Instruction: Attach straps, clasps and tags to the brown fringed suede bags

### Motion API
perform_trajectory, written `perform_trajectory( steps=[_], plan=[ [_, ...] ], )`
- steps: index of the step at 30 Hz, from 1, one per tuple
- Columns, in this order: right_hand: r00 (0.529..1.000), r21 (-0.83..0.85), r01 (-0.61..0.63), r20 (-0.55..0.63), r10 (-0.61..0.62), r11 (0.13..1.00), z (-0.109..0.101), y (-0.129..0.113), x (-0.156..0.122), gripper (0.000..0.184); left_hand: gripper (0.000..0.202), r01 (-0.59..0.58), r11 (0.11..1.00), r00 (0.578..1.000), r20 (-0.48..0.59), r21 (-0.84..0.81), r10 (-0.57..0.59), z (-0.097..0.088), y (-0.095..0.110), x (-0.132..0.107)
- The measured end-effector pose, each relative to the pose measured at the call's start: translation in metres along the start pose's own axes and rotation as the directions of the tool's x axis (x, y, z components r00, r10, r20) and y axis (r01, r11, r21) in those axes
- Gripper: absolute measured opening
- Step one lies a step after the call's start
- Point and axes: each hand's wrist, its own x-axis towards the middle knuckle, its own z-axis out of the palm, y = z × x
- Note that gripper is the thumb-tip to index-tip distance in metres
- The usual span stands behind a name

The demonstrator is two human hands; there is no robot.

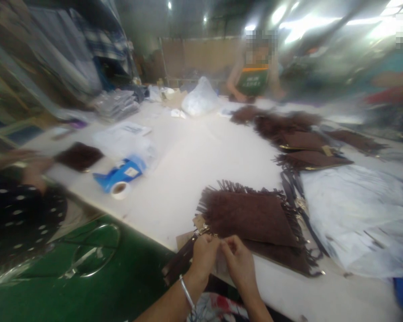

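Observation:
A brown fringed suede bag [251,214] lies at the near edge of the white table [201,156]. Both my hands meet at its near left corner, beside a small gold metal fitting. My left hand [203,255], with a silver bangle on the wrist, is closed in a pinch at that corner. My right hand [240,261] is closed too, its fingertips pinched against the left hand's. What the fingers pinch is too small to name. A dark strap hangs from the corner over the table edge.
More brown fringed bags [302,143] lie in a row at the right, by crumpled white plastic [359,214]. A blue pack [121,172] and a tape roll [120,190] sit at the left. A person in a dotted sleeve [16,214] is at the left; another person stands at the far end.

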Motion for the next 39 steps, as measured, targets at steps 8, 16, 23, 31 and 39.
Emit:
perform_trajectory(
  steps=[8, 16, 23, 31, 39],
  plan=[
    [0.999, 0.073, 0.012, 0.041, -0.015, 0.997, 0.001, 0.009, 0.007, 0.030, 0.035, 0.179, 0.972, 0.967, 0.211, -0.152, -0.145, -0.016, 0.001, -0.001],
    [0.999, 0.130, -0.018, 0.050, 0.011, 0.991, 0.003, 0.011, 0.007, 0.033, 0.040, 0.197, 0.966, 0.968, 0.189, -0.165, -0.165, -0.014, -0.004, 0.003],
    [1.000, 0.115, -0.010, 0.026, 0.007, 0.993, 0.003, 0.014, 0.007, 0.035, 0.044, 0.207, 0.966, 0.972, 0.148, -0.155, -0.184, -0.010, -0.004, 0.002],
    [1.000, 0.062, 0.017, 0.008, -0.017, 0.998, 0.002, 0.014, 0.005, 0.034, 0.051, 0.305, 0.917, 0.950, 0.149, -0.257, -0.274, -0.008, 0.004, -0.010],
    [0.998, 0.016, 0.057, 0.028, -0.058, 0.998, 0.001, 0.010, 0.006, 0.034, 0.032, 0.286, 0.923, 0.958, 0.092, -0.259, -0.271, -0.001, 0.014, -0.009]
  ],
)
